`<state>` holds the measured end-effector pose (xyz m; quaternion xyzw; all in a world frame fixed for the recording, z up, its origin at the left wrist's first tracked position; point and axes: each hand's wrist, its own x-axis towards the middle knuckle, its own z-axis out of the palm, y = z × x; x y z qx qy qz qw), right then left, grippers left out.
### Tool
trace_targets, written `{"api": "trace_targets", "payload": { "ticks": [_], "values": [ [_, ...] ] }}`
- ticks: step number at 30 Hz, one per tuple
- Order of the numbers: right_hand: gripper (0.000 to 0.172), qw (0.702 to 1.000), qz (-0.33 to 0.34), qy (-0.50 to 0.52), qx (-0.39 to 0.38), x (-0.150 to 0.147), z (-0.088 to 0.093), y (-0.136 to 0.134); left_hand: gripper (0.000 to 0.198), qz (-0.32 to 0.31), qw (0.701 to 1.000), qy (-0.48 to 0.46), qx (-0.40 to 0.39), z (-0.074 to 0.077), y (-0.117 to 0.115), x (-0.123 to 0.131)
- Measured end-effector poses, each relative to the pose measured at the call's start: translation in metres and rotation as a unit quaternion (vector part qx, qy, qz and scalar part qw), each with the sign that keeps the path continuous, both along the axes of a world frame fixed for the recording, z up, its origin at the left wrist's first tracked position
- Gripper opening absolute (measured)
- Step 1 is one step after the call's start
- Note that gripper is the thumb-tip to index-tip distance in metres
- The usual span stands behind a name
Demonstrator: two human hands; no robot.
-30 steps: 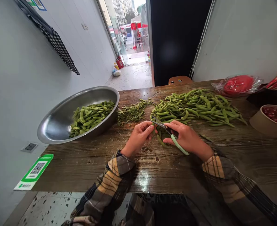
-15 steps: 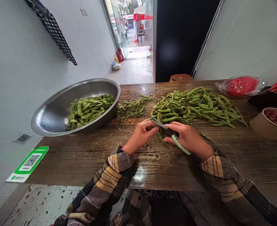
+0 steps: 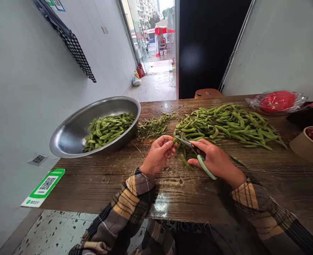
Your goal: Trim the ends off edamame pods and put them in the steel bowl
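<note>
Between the thumb and fingers of my left hand (image 3: 159, 153) is a green edamame pod (image 3: 175, 140), pinched near its end. My right hand (image 3: 214, 158) is closed round a pair of scissors (image 3: 205, 166) with pale green handles. Their blades are parted and reach to the pod's tip. Just beyond the hands lies a heap of edamame pods (image 3: 233, 122), and a few loose pods rest below the blades. Small green trimmings (image 3: 156, 125) form a pile left of the heap. A tilted steel bowl (image 3: 68, 136) holds more pods (image 3: 110, 129) at the left.
On the wooden table (image 3: 105, 193), a green payment card (image 3: 43, 187) lies at the left edge. A paper tub (image 3: 307, 147) of dark red beans stands at the right. Behind it are a red bundle in clear plastic (image 3: 278, 102) and an orange stool (image 3: 208, 93).
The view has tilted up slightly, so everything sits lower and to the right. My left fingers now show a green pod at the scissor blades, where it was hard to see before.
</note>
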<state>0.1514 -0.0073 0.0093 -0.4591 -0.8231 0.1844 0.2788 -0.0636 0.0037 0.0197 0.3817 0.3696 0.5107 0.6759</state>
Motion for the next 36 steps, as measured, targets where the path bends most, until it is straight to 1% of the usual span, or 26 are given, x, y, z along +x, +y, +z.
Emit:
{"api": "trace_targets", "payload": {
  "ticks": [7, 13, 18, 22, 24, 25, 27, 28, 30, 31, 32, 33, 35, 36],
  "values": [
    [0.053, 1.0, 0.012, -0.001, 0.011, -0.001, -0.001, 0.0, 0.021, -0.035, 0.998, 0.035, 0.037, -0.004, -0.005, 0.008],
    [0.045, 0.999, 0.013, -0.001, 0.036, 0.0, -0.002, -0.001, 0.022, -0.026, 0.997, 0.063, 0.045, -0.001, -0.006, 0.008],
    [0.043, 0.998, 0.001, -0.033, 0.045, 0.0, 0.0, -0.003, 0.023, -0.028, 0.997, 0.066, 0.042, -0.002, -0.005, 0.008],
    [0.042, 0.997, 0.013, -0.054, 0.045, 0.0, 0.0, -0.002, 0.023, 0.012, 0.998, 0.054, 0.023, -0.004, -0.001, 0.006],
    [0.041, 0.998, 0.013, -0.047, 0.047, 0.001, -0.001, 0.0, 0.02, 0.033, 0.999, 0.033, 0.004, -0.003, 0.001, 0.005],
    [0.041, 0.998, 0.005, -0.037, 0.05, 0.001, -0.002, 0.001, 0.019, 0.034, 0.999, 0.019, -0.006, -0.002, 0.002, 0.004],
    [0.041, 0.998, -0.023, -0.004, 0.062, 0.003, -0.003, 0.004, 0.02, 0.016, 1.0, 0.0, -0.027, -0.001, 0.003, 0.002],
    [0.042, 0.997, -0.037, 0.012, 0.068, 0.004, -0.003, 0.005, 0.021, 0.003, 1.0, 0.005, -0.03, 0.0, 0.003, 0.002],
    [0.041, 0.995, -0.051, 0.029, 0.076, 0.005, -0.003, 0.007, 0.021, -0.034, 0.997, 0.062, -0.016, 0.001, 0.001, 0.003],
    [0.041, 0.995, -0.05, 0.03, 0.076, 0.005, -0.003, 0.007, 0.019, -0.053, 0.992, 0.116, 0.009, 0.001, 0.0, 0.005],
    [0.041, 0.996, -0.047, 0.027, 0.074, 0.004, -0.002, 0.007, 0.017, -0.071, 0.979, 0.182, 0.049, 0.0, -0.001, 0.007],
    [0.041, 0.996, -0.043, 0.021, 0.071, 0.004, -0.002, 0.007, 0.014, -0.087, 0.959, 0.253, 0.098, -0.002, -0.003, 0.009],
    [0.04, 0.997, -0.038, 0.009, 0.064, 0.003, -0.001, 0.006, 0.009, -0.118, 0.898, 0.374, 0.199, -0.006, -0.006, 0.012],
    [0.04, 0.997, -0.038, 0.006, 0.062, 0.002, -0.001, 0.006, 0.012, -0.129, 0.868, 0.416, 0.24, -0.009, -0.007, 0.013]
  ]
}}
